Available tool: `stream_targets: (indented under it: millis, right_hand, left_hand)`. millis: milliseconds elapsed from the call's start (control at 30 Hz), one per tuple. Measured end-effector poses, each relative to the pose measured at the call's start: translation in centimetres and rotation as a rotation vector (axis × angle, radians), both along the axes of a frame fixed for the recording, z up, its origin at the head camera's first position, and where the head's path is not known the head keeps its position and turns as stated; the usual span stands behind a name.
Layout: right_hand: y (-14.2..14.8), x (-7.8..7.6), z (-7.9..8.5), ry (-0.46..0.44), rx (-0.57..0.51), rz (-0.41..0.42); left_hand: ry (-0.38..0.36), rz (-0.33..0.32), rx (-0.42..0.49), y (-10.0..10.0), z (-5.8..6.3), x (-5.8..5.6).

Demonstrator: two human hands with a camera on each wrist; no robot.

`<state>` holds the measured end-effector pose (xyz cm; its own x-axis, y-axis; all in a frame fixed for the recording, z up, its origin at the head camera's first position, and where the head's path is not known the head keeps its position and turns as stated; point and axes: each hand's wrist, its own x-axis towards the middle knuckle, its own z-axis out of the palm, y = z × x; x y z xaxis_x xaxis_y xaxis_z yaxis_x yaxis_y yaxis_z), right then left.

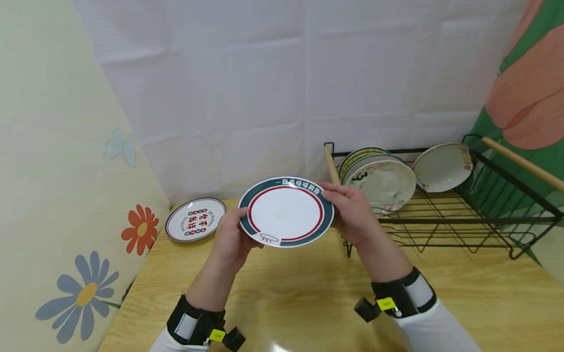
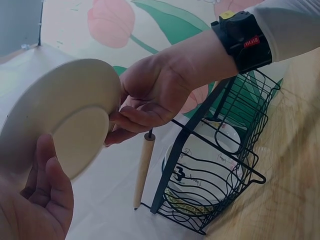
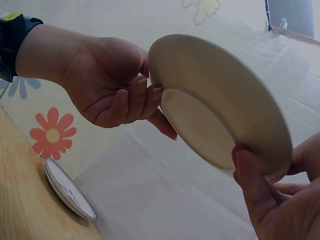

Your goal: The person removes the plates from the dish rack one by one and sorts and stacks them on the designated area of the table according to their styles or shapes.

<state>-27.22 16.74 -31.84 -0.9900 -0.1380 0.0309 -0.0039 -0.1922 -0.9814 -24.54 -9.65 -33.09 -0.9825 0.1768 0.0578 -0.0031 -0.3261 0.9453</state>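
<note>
A white plate (image 1: 285, 213) with a dark green rim and a red ring is held up over the table in both hands. My left hand (image 1: 231, 234) grips its left edge, thumb on the upper face and fingers beneath. On the opposite edge, my right hand (image 1: 353, 211) pinches the rim the same way. From below, both wrist views show the plain underside of the plate (image 2: 80, 130) and its raised foot ring, with fingertips touching it. In the right wrist view the left hand (image 3: 107, 82) has its fingers bent under the rim.
Another plate (image 1: 196, 219) with red and dark lettering lies at the back left of the table (image 1: 286, 295). At right stands a black wire dish rack (image 1: 451, 221) with wooden handles, holding several upright plates (image 1: 382, 187). A white cloth (image 1: 242, 94) hangs behind.
</note>
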Motion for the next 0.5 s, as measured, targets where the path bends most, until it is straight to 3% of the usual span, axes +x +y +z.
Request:
stream_targets:
  millis: [300,500]
  right_hand:
    - [-0.37,0.49,-0.46,0.001,-0.076,0.045]
    - [-0.48,0.92,-0.39,0.01,-0.106,0.059]
  left_hand:
    - [-0.005,-0.023,-0.033,-0.62,0.39,0.16]
    - [0.005,-0.034,-0.008,-0.84,0.5,0.11]
